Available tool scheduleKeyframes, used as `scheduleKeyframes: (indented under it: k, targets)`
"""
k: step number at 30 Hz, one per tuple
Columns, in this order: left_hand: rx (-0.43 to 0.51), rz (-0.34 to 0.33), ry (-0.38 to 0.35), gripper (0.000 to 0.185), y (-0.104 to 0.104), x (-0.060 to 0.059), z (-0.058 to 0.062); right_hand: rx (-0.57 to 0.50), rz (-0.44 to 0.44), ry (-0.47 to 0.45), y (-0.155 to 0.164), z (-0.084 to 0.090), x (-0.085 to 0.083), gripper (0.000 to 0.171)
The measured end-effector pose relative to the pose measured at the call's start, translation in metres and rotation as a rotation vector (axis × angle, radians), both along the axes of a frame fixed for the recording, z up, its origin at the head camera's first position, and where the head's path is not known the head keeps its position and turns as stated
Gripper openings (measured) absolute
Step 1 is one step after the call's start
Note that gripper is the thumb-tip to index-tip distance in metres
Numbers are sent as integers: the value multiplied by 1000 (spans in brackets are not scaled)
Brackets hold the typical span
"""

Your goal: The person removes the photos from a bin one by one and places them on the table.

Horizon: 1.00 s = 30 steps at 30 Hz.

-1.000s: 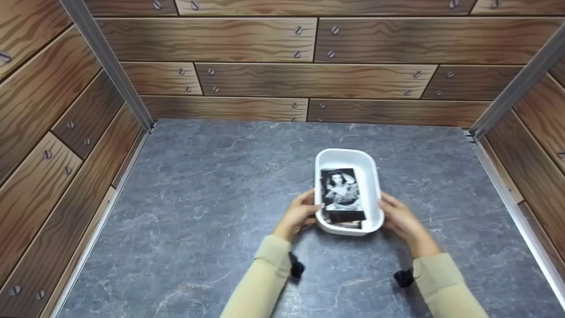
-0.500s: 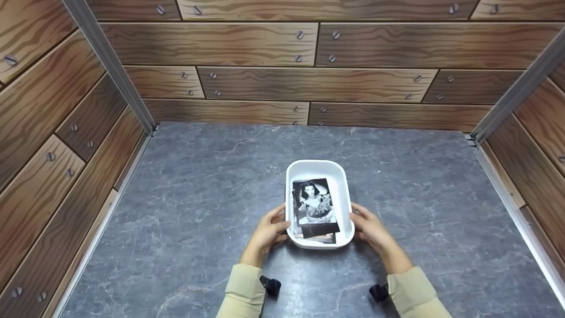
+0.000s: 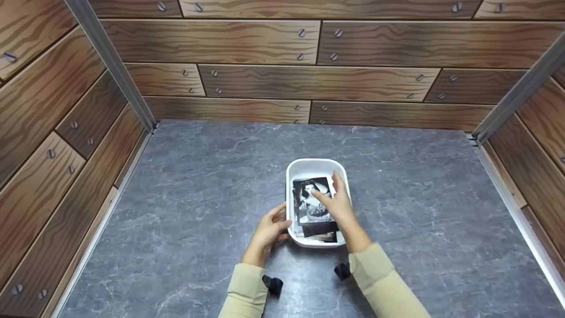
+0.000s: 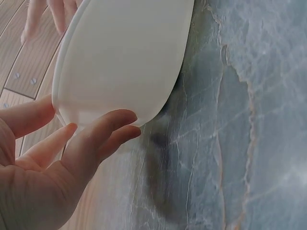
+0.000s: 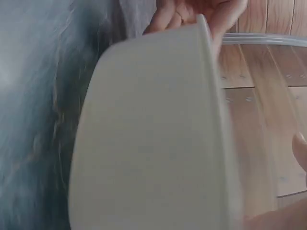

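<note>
A white oval tub [image 3: 309, 162] stands on the grey stone-look tabletop [image 3: 198, 198], a little in front of centre. A stack of photos lies in it, with a black-and-white portrait photo [image 3: 308, 204] on top. My left hand [image 3: 270, 227] grips the tub's near left side. In the left wrist view the left hand [image 4: 72, 153] has its thumb at the rim and its fingers curled against the tub [image 4: 124, 57] wall. My right hand [image 3: 337, 205] reaches over the tub, its fingers stretched out and resting on the top photo. The right wrist view is filled by the tub's blurred outer wall [image 5: 153, 134].
Wood-panel walls [image 3: 309, 79] close in the tabletop at the back and on both sides. Metal posts [image 3: 110, 66] stand at the back corners. Bare grey surface lies all round the tub.
The tub slid left and a little nearer with both hands on it. My right hand then left the tub's right side and came over onto the top photo. The left hand kept its hold.
</note>
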<state>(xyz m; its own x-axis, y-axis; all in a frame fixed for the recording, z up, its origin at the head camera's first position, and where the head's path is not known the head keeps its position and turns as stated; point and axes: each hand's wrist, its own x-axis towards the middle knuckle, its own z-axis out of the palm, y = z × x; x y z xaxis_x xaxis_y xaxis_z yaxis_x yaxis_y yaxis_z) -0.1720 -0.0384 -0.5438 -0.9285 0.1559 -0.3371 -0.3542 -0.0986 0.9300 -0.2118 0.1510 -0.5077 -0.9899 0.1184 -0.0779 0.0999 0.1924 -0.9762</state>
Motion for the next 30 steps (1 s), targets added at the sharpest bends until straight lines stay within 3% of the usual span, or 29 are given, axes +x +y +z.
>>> scheduleKeyframes:
  k: [6,15,19,26,30]
  targets:
    - [-22,4,8,61,7,0,0,64,-26,-206,2,-17,-12,93]
    - [-7,0,11,62,0,0,1,-6,-17,-329,-3,-25,-19,95]
    - [0,1,8,63,-1,0,1,37,-9,-364,-6,-27,-22,89]
    - [8,6,11,63,-1,-1,0,124,-3,-328,-8,-33,-25,70]
    - [7,9,9,61,0,0,-2,143,3,-333,-7,-34,-25,71]
